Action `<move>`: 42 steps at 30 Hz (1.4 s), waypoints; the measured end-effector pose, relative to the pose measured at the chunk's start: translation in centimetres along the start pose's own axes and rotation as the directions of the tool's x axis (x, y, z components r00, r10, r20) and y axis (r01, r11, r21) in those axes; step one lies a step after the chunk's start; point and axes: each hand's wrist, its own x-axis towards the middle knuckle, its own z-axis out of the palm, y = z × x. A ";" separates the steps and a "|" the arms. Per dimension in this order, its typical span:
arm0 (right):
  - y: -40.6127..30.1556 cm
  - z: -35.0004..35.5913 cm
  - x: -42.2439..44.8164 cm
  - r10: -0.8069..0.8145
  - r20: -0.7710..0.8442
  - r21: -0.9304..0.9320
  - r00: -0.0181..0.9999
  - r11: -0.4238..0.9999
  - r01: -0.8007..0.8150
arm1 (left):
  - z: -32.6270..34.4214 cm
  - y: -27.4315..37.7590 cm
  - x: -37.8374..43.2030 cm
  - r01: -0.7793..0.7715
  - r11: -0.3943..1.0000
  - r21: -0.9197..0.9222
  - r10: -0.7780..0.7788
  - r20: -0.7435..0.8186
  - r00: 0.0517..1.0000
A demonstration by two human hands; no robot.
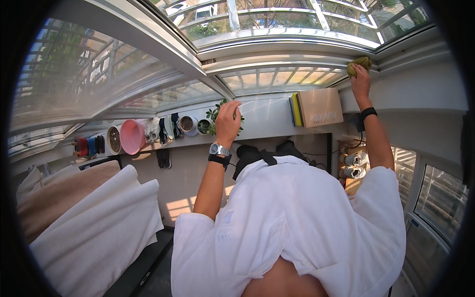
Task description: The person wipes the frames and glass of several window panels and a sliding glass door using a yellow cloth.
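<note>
My right hand (pixel 360 86) grips a bunched olive-green cloth (pixel 359 66) against the right end of the white window frame rail (pixel 278 66). Over the white ledge (pixel 261 111), my left hand (pixel 228 121) is raised with loosely bent fingers and holds nothing. Just behind that hand, partly covered by it, is a leafy green potted plant (pixel 212 113). Lower panes (pixel 282 78) sit under the rail, and an opened window sash (pixel 92 70) spans the upper left.
A cardboard box (pixel 321 107) bearing writing stands on the ledge beside yellow and dark flat items (pixel 295 109). Leftward are plant pots (pixel 188 124), shoes (pixel 167 128) and a pink bucket (pixel 132 136). White cloth (pixel 107 222) hangs lower left. Sneakers (pixel 354 159) rest on a rack at right.
</note>
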 end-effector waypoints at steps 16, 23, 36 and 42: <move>-38.7 8.3 -2.0 -0.547 0.070 0.267 0.834 0.816 0.513 | -3.7 -1.1 3.6 -0.075 0.996 0.051 0.073 0.035 0.997; -36.5 7.9 -0.9 -0.495 0.044 0.324 0.868 0.828 0.457 | -1.8 0.2 7.0 -0.112 0.987 0.117 0.114 -0.010 0.993; -1.8 -0.8 -0.9 -0.044 0.080 -0.146 0.996 0.988 0.055 | 6.5 0.9 8.8 -0.090 0.962 0.259 0.071 0.080 0.994; 6.2 -1.8 1.1 0.098 0.148 -0.233 0.984 0.970 -0.061 | 6.1 0.7 9.2 -0.098 0.960 0.261 0.069 0.118 0.991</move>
